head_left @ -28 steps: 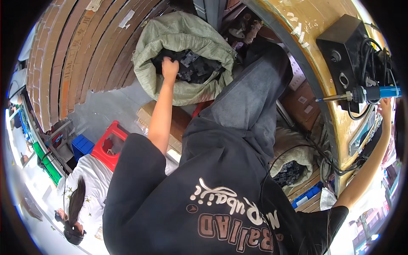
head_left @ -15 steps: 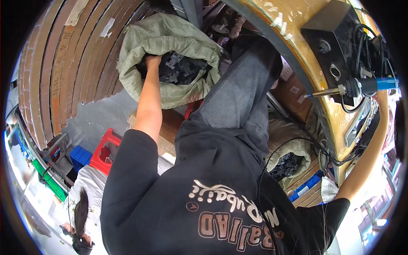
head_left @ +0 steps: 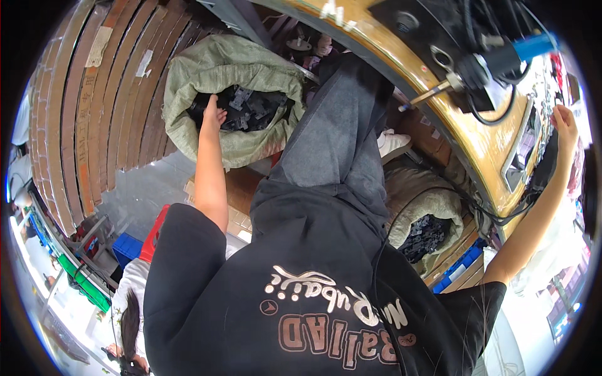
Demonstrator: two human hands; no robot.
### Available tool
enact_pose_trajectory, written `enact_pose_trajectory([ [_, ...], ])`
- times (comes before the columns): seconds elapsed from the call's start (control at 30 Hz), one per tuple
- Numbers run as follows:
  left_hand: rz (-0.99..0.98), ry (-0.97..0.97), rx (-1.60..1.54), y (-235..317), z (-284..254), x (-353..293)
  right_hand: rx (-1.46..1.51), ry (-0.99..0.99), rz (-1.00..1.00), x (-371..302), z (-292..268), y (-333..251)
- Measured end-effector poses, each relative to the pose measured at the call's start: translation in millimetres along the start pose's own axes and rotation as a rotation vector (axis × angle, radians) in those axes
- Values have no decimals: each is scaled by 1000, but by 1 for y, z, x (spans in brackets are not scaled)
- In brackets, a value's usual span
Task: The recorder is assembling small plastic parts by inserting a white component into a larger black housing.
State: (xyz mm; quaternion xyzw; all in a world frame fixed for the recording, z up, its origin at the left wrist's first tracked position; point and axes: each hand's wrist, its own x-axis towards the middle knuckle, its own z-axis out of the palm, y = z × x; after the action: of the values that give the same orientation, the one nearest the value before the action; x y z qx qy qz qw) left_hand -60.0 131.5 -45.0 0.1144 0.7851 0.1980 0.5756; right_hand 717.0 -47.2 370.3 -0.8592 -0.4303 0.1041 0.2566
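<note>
Seen from above, a seated person in a black printed T-shirt point(head_left: 326, 276) and faded dark-grey trousers point(head_left: 323, 141) reaches out with both bare arms. The left hand point(head_left: 214, 111) is inside the mouth of a pale-green woven sack point(head_left: 183, 70), upper left of centre, its rim rolled outward. Its fingers are loosely parted beside a heap of small, angular black pieces point(head_left: 254, 108), apparently plastic; no piece shows clearly in their hold.

The right hand point(head_left: 565, 123) is far off at the right edge, by the far side of a curved, yellowish wooden desk point(head_left: 480, 139). Its fingers are bent close together; whether they grip anything cannot be told. On the desk, nearer the middle, are a black box point(head_left: 411, 26) with cables and a pen-shaped tool with a blue grip point(head_left: 530, 47) and a metal tip.

Judging by the heap, much is left: many pieces lie loose in the sack, and none is visibly lifted out. How many are already dealt with cannot be seen. A second, smaller woven sack point(head_left: 446, 203), lower right, also holds dark pieces.

Brown cardboard sheets point(head_left: 94, 119) stand at left; below them, another person in white point(head_left: 135, 274) is partly visible.
</note>
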Motion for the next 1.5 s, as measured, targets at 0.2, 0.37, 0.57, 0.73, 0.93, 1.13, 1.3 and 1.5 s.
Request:
enact_pose_trajectory([
  [0.2,-271,-395,-831,-20,1,-98,-93,-36,-31,-27,-5,26],
  [0.37,-6,-962,-800,-44,3,-221,-146,295,-131,-103,10,-64],
  [0.57,172,-1237,-190,-47,19,-314,365,511,-216,-251,68,-181],
  [0.73,266,-1284,203,-49,54,-383,1181,42,-76,-316,133,-177],
  [0.93,369,-1317,427,-56,74,-447,1464,-49,-7,-343,165,-159],
  [1.13,709,-1284,732,-48,78,-468,1564,-184,135,-349,158,-155],
  [1.3,1029,-1197,856,-41,79,-474,1526,-133,68,-352,155,-155],
  [1.5,1232,-1140,909,-40,79,-477,1490,-113,69,-352,156,-160],
])
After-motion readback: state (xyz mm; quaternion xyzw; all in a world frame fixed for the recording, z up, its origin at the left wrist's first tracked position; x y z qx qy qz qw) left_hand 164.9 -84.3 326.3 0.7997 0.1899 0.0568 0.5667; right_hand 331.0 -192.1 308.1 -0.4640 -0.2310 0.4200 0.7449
